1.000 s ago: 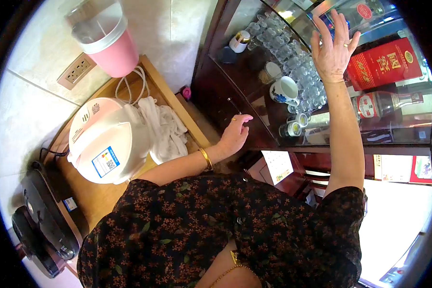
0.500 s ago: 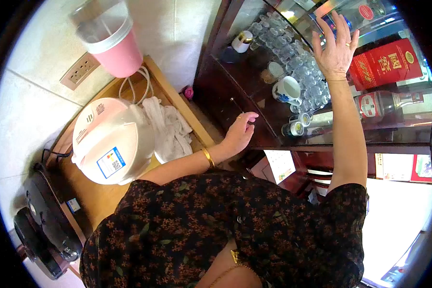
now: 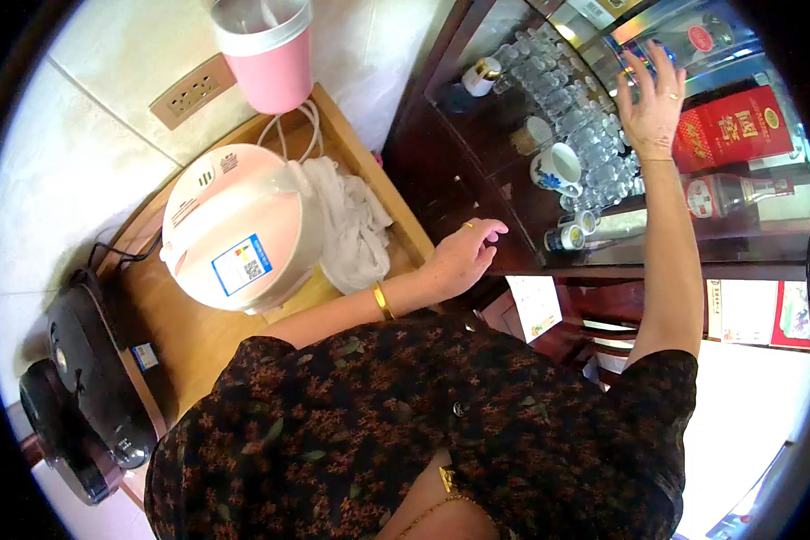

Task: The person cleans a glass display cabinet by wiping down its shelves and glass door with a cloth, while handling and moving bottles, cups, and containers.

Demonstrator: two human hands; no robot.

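Observation:
My right hand [image 3: 654, 106] reaches up to the display cabinet, fingers spread, close to a glass edge and beside a red box [image 3: 733, 129] with gold lettering. Whether the fingertips touch anything is unclear. Below the box lies a clear bottle [image 3: 724, 193] with a red label. My left hand [image 3: 463, 261] hovers before the dark cabinet shelf [image 3: 477, 148], fingers loosely bent and apart, holding nothing. On that shelf are several small glasses [image 3: 571, 112], a white mug [image 3: 556, 169] with blue flowers, and small jars [image 3: 565, 238].
To the left, a wooden tray-like surface [image 3: 198, 360] holds a pale pink rice cooker [image 3: 243, 225] and a white cloth [image 3: 355, 225]. A pink cup [image 3: 270, 67] stands behind, near a wall socket [image 3: 192, 90]. Black appliances [image 3: 99, 378] sit at the lower left.
The view has shifted, so the rice cooker and pink cup sit further right in it. Both hands keep nearly the same poses at the cabinet.

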